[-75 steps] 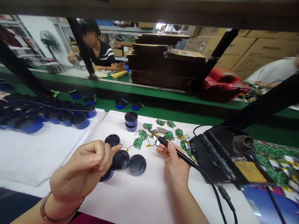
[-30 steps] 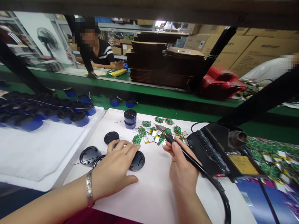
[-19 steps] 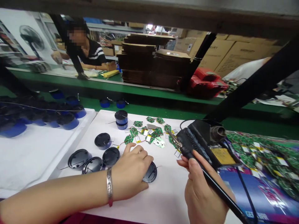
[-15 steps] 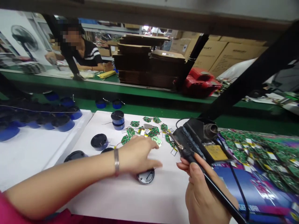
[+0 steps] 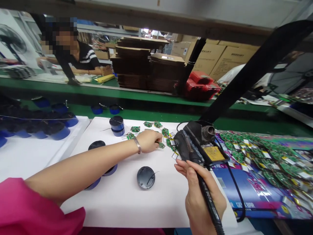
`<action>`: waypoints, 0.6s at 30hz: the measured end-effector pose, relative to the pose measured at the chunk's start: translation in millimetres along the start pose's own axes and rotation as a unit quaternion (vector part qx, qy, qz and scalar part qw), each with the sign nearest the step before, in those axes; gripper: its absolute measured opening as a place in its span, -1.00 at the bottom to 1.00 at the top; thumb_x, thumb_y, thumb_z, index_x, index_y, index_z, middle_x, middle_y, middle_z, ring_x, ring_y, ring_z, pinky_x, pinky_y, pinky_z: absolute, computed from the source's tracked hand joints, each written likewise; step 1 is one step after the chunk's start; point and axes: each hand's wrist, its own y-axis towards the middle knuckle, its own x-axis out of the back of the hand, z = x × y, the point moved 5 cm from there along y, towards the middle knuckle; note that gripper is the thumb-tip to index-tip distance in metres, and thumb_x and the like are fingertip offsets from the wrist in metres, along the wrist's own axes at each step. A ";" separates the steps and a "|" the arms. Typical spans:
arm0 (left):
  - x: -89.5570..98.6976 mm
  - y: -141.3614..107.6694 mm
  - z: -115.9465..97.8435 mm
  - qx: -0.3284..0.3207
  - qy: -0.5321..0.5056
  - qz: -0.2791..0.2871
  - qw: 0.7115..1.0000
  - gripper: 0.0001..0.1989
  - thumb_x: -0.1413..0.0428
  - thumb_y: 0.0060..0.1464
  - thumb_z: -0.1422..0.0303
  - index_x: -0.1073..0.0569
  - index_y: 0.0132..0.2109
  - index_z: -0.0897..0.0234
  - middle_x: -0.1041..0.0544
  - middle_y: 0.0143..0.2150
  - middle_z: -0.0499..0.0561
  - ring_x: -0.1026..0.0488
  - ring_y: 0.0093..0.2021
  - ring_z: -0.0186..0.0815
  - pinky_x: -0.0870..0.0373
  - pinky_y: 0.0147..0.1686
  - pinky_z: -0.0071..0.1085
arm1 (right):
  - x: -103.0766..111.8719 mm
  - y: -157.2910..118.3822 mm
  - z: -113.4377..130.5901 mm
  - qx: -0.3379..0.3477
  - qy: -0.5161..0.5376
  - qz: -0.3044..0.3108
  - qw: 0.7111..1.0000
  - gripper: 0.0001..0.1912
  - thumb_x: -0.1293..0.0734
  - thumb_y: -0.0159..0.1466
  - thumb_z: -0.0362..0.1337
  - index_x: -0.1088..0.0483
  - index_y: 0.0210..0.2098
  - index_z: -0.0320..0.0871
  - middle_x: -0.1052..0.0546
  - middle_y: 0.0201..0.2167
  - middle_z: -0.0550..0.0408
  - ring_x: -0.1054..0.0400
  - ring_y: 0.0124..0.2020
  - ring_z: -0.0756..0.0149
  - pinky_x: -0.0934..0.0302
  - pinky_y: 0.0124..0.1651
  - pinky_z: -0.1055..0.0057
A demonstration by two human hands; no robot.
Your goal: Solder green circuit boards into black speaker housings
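My left hand (image 5: pixel 149 141) is stretched over a cluster of small green circuit boards (image 5: pixel 135 129) on the white work surface. Its fingers are curled in a pinch at one circuit board (image 5: pixel 161 145), partly covered by the fingertips. Wrapped around the black handle of a soldering iron (image 5: pixel 207 197) is my right hand (image 5: pixel 204 192). The iron points up toward its black stand (image 5: pixel 189 143), its tip hard to make out against the stand. Between my hands and nearer to me, a round black plastic case (image 5: pixel 146 178) lies open side up, a thin wire in it.
Stacked blue and black round cases (image 5: pixel 116 125) stand behind my left arm, with many more at far left. A yellow sponge (image 5: pixel 212 152) sits in the stand's tray. Several boards with batteries (image 5: pixel 264 156) cover the right side. A co-worker (image 5: pixel 80 55) sits across the bench.
My left hand has moved from over the round case to the circuit boards and closed its fingers, uncovering the case. My right hand still holds the soldering iron; the view has shifted slightly.
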 end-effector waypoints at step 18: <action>27.0 -85.8 -27.4 0.036 -0.114 -0.109 0.987 -0.57 -0.24 0.05 0.38 -0.34 0.06 0.24 -0.52 -0.10 0.06 -0.51 -0.12 -0.15 -0.43 -0.08 -0.19 | -32.9 9.0 12.6 0.244 -0.130 0.080 0.958 -0.69 -0.40 0.24 -0.46 -0.45 -0.03 -0.12 -0.60 -0.16 0.09 -0.53 -0.25 0.37 -0.42 -0.09 0.47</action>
